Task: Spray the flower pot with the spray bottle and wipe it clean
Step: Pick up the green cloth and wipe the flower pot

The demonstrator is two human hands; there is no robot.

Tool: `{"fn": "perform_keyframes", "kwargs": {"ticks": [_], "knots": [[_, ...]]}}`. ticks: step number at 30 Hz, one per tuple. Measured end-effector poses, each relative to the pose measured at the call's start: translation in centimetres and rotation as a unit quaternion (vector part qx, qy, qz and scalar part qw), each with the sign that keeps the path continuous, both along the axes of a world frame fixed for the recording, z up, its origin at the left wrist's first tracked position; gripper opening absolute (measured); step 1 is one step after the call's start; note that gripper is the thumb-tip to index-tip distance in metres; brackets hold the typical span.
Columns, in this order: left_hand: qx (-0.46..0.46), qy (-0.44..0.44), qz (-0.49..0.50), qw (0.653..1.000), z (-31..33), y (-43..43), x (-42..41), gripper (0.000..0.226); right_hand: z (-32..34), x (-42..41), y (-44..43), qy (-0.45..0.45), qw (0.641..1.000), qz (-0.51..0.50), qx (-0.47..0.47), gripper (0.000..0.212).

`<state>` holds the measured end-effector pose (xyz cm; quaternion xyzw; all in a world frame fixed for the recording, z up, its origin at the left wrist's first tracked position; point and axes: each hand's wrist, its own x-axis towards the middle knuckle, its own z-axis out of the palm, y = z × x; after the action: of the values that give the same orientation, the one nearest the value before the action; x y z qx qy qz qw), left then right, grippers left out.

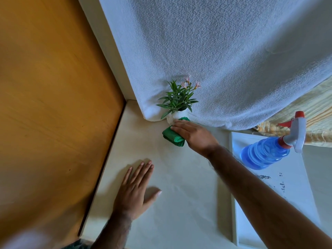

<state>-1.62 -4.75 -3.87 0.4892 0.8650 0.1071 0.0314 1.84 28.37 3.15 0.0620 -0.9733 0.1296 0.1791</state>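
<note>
Pale tabletop [179, 186] fills my view, with the flower pot [179, 115] at 12 o'clock against a white towel [215, 60]. My right hand [193, 134] presses a green cloth [172, 136] flat against the pot, fingers together but not clamped. The left hand [136, 191] lies open at 7 o'clock and the spray bottle [269, 150] rests at 3 o'clock, so I judge spraying is done and wiping is under way.

A small white flower pot [180, 115] holds green leaves and pink blooms; the folded cloth [172, 136] is green; the translucent blue spray bottle [265, 152] has a grey-white head with red trigger.
</note>
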Motion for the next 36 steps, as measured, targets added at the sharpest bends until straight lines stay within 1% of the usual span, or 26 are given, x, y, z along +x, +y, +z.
{"fn": "perform_keyframes", "kwargs": {"ticks": [5,7,10,14,17,21,25,30,34,36], "knots": [[-0.004,-0.001,0.003,1.000,0.1,0.1,0.0,0.093,1.0,-0.8,0.5,0.024,1.000,-0.020,-0.005,0.050],[-0.004,-0.001,0.002,1.000,0.1,0.1,0.0,0.093,0.4,-0.5,0.6,0.019,1.000,-0.019,-0.013,0.054],[-0.002,0.000,0.001,1.000,0.1,0.1,0.0,0.093,-0.3,0.2,0.6,0.001,1.000,-0.003,-0.018,0.054],[-0.002,0.004,0.002,1.000,0.1,0.0,-0.1,0.093,0.4,-0.2,0.2,0.012,1.000,0.008,0.002,0.043],[0.004,0.007,0.003,1.000,0.2,0.1,0.0,0.093,1.5,-1.3,-0.7,0.025,0.999,0.032,0.033,0.046],[0.010,0.012,0.002,1.000,0.2,0.1,0.1,0.092,0.9,-1.9,-0.9,-0.007,0.995,0.080,0.056,0.044],[0.016,0.015,0.003,1.000,0.3,0.1,0.0,0.090,-0.2,-1.2,-0.9,-0.048,0.991,0.104,0.068,0.042],[0.007,0.013,0.003,1.000,0.1,0.1,0.0,0.092,0.6,-1.7,-1.2,-0.012,0.995,0.072,0.069,0.041],[0.014,0.010,0.003,1.000,0.0,0.1,0.0,0.092,-0.3,-1.0,-1.1,-0.048,0.995,0.073,0.044,0.043],[0.011,0.012,0.001,1.000,0.0,0.1,-0.1,0.092,-1.0,0.1,-0.9,-0.047,0.997,0.046,0.033,0.040]]}}
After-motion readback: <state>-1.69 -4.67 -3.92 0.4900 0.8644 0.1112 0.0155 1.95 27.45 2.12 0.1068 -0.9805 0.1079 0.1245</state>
